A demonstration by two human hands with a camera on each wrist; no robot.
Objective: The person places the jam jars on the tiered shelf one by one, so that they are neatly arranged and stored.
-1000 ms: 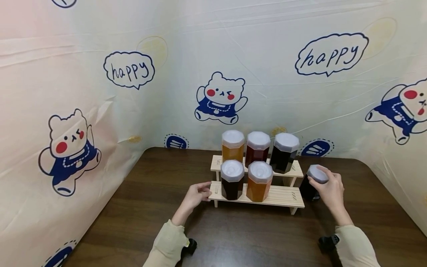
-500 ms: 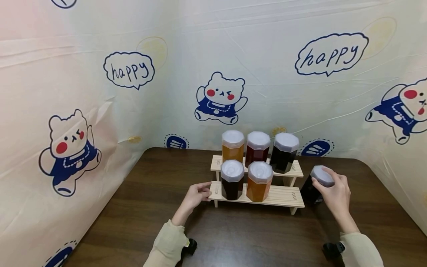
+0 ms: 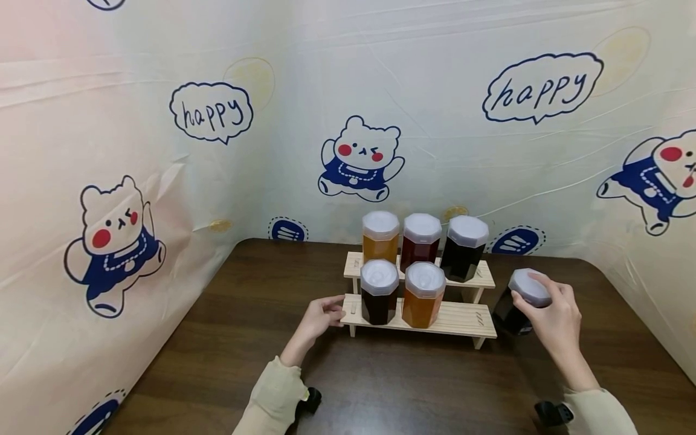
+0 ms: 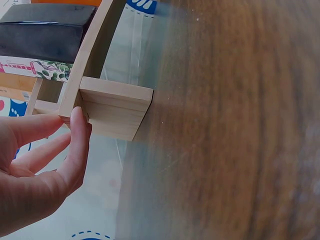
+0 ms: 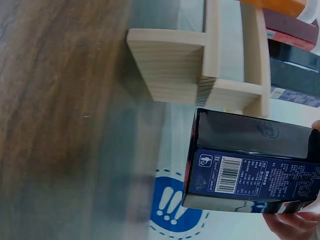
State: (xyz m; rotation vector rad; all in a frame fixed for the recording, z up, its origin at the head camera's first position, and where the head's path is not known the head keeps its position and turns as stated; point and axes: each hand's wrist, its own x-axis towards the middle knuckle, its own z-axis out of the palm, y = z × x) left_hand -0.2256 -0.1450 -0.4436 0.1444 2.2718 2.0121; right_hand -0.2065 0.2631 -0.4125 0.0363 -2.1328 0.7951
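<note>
My right hand (image 3: 559, 317) grips a dark jar (image 3: 509, 315) by its pale translucent lid. The jar tilts beside the right end of a two-step wooden rack (image 3: 462, 318). In the right wrist view its dark blue label (image 5: 235, 175) with a barcode faces the camera, and fingers (image 5: 292, 225) show at the lid end. At the rack's other end, my left hand (image 3: 314, 320) pinches the lower shelf's corner between thumb and fingers. That lower shelf bears a dark jar (image 3: 379, 305) and an amber jar (image 3: 421, 305), with bare wood to their right.
Along the upper step stand a golden jar (image 3: 380, 244), a deep red jar (image 3: 420, 248) and a black jar (image 3: 462, 260), all with pale lids. The dark wooden table (image 3: 228, 350) meets a printed cloth backdrop (image 3: 283, 151) behind and at both sides.
My right hand has shifted rightward and slightly toward me with the dark jar, which leans more than before. The left hand and the rack have stayed in place.
</note>
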